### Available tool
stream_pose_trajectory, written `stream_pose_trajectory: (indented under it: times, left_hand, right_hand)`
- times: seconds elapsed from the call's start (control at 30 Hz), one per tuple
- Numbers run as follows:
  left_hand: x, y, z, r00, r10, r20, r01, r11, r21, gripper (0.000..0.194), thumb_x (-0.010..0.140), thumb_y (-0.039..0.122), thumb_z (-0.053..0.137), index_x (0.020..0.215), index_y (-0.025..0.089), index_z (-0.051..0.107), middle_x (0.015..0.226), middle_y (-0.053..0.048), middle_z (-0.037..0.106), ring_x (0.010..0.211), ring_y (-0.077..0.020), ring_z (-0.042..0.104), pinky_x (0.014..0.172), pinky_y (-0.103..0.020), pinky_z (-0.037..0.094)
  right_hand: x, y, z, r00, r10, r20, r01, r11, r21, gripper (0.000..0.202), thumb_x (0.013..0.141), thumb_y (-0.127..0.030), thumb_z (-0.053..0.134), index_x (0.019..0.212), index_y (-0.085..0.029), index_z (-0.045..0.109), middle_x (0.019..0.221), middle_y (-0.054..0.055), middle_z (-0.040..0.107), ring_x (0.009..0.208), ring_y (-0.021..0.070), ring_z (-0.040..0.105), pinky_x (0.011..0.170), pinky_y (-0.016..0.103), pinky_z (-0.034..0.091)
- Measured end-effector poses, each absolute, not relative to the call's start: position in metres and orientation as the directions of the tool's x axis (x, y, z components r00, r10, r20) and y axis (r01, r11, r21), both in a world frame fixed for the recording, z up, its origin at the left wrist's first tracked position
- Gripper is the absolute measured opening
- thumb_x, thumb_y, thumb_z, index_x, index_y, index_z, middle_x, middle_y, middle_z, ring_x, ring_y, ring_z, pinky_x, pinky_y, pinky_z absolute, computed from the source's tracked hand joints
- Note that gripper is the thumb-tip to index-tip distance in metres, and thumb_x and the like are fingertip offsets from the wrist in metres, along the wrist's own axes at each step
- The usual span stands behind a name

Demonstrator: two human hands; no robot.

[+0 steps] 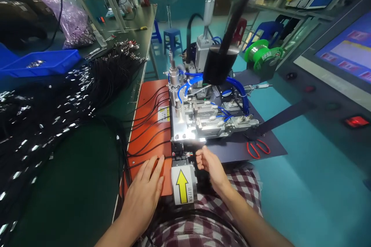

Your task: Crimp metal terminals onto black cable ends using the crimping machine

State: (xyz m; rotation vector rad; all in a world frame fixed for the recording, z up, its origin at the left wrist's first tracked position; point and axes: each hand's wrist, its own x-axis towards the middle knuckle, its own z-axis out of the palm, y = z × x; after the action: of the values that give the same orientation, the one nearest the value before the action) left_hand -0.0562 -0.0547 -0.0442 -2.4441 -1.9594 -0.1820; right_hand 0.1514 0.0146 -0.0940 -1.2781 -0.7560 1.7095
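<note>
A black cable (168, 157) runs from left to right across the near part of an orange plate (166, 177), passing under the fingertips of the left hand (145, 189). That hand lies palm down, fingers stretched out and slightly parted, pressing on the cable or resting over it rather than closing around it. The cable continues right into a dark holder (180, 159) on the near side of a metal machine (188, 117), and its end, with small coloured wires (189, 154), sticks out toward the right hand (211, 164). The right hand's fingers are curled, with their tips just beside those wires; whether they pinch anything, I cannot tell.

Directly nearer than the holder is a white label (189, 200) with a yellow arrow pointing to the far side. Several more black cables (152, 138) cross the plate beyond the left hand. To the left, a large heap of cables (113, 73) covers part of a dark green tabletop (66, 170). Red-handled scissors (253, 149) lie right of and farther than the right hand.
</note>
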Motion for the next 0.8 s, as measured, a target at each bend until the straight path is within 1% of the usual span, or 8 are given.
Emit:
stream_pose_trajectory:
  times: [0.13, 0.33, 0.47, 0.53, 0.6, 0.7, 0.77, 0.8]
  left_hand:
    - [-0.058, -0.058, -0.047, 0.201, 0.974, 0.108, 0.975, -0.209, 0.072, 0.048, 0.091, 0.025, 0.034, 0.139, 0.023, 0.034, 0.134, -0.008, 0.046, 0.12, -0.0248, 0.045, 0.092, -0.039, 0.048]
    - [-0.058, -0.047, -0.047, 0.182, 0.978, 0.104, 0.975, -0.194, 0.111, 0.048, 0.091, 0.027, 0.035, 0.139, 0.022, 0.034, 0.137, -0.008, 0.045, 0.122, -0.0253, 0.044, 0.096, -0.041, 0.045]
    - [-0.055, -0.014, -0.041, 0.132, 0.99, 0.052, 0.962, -0.141, 0.233, 0.046, 0.091, 0.024, 0.033, 0.135, 0.011, 0.038, 0.14, -0.015, 0.041, 0.127, -0.0282, 0.038, 0.102, -0.048, 0.037]
    - [-0.057, -0.001, -0.035, 0.148, 0.988, 0.052, 0.928, -0.157, 0.337, 0.044, 0.091, 0.02, 0.032, 0.133, 0.011, 0.04, 0.139, -0.015, 0.041, 0.128, -0.0279, 0.035, 0.104, -0.049, 0.033]
    - [-0.064, 0.005, -0.024, 0.173, 0.983, 0.052, 0.908, -0.18, 0.378, 0.042, 0.091, 0.017, 0.032, 0.131, 0.014, 0.043, 0.135, -0.013, 0.045, 0.126, -0.0242, 0.038, 0.103, -0.044, 0.035]
    - [-0.079, 0.0, 0.006, 0.315, 0.949, -0.012, 0.849, -0.276, 0.45, 0.036, 0.09, 0.011, 0.031, 0.116, 0.02, 0.054, 0.118, -0.006, 0.058, 0.11, -0.0153, 0.052, 0.094, -0.029, 0.043]
    - [-0.088, -0.008, 0.026, 0.535, 0.832, -0.148, 0.742, -0.378, 0.554, 0.031, 0.089, 0.008, 0.034, 0.099, 0.021, 0.06, 0.102, -0.004, 0.061, 0.097, -0.0143, 0.055, 0.086, -0.026, 0.044]
    - [-0.091, -0.012, 0.034, 0.599, 0.774, -0.208, 0.722, -0.409, 0.559, 0.026, 0.088, 0.008, 0.039, 0.093, 0.021, 0.06, 0.097, -0.003, 0.06, 0.093, -0.0151, 0.054, 0.084, -0.027, 0.043]
  right_hand:
    - [0.168, 0.003, -0.114, 0.006, 0.862, -0.507, -0.3, -0.482, -0.823, 0.043, 0.073, -0.059, 0.059, 0.073, -0.016, 0.056, 0.059, -0.003, 0.05, 0.049, 0.0094, 0.042, 0.05, 0.022, 0.032]
    - [0.184, -0.013, -0.123, 0.047, 0.835, -0.548, -0.258, -0.52, -0.814, 0.037, 0.071, -0.053, 0.063, 0.069, -0.017, 0.056, 0.057, -0.003, 0.048, 0.047, 0.0098, 0.039, 0.047, 0.023, 0.029]
    - [0.184, -0.018, -0.122, 0.017, 0.837, -0.547, -0.221, -0.531, -0.818, 0.034, 0.072, -0.051, 0.063, 0.072, -0.017, 0.058, 0.059, -0.003, 0.049, 0.048, 0.0115, 0.04, 0.048, 0.024, 0.032]
    - [0.184, -0.02, -0.121, 0.009, 0.843, -0.538, -0.198, -0.526, -0.827, 0.035, 0.071, -0.052, 0.064, 0.071, -0.018, 0.059, 0.059, -0.002, 0.049, 0.048, 0.0122, 0.04, 0.047, 0.024, 0.033]
    - [0.187, -0.021, -0.12, 0.007, 0.85, -0.526, -0.179, -0.516, -0.837, 0.035, 0.07, -0.051, 0.065, 0.07, -0.017, 0.059, 0.06, -0.002, 0.049, 0.049, 0.012, 0.04, 0.047, 0.025, 0.033]
    - [0.199, -0.022, -0.117, 0.02, 0.847, -0.531, -0.189, -0.519, -0.834, 0.034, 0.069, -0.05, 0.068, 0.071, -0.017, 0.06, 0.06, -0.002, 0.049, 0.05, 0.0112, 0.04, 0.047, 0.023, 0.034]
    - [0.209, -0.023, -0.115, 0.047, 0.832, -0.553, -0.214, -0.532, -0.819, 0.035, 0.066, -0.05, 0.07, 0.071, -0.017, 0.06, 0.062, -0.002, 0.05, 0.052, 0.011, 0.041, 0.048, 0.022, 0.036]
    - [0.213, -0.023, -0.113, 0.065, 0.825, -0.562, -0.226, -0.536, -0.813, 0.035, 0.065, -0.05, 0.071, 0.071, -0.017, 0.06, 0.063, -0.002, 0.05, 0.053, 0.0109, 0.041, 0.049, 0.022, 0.037]
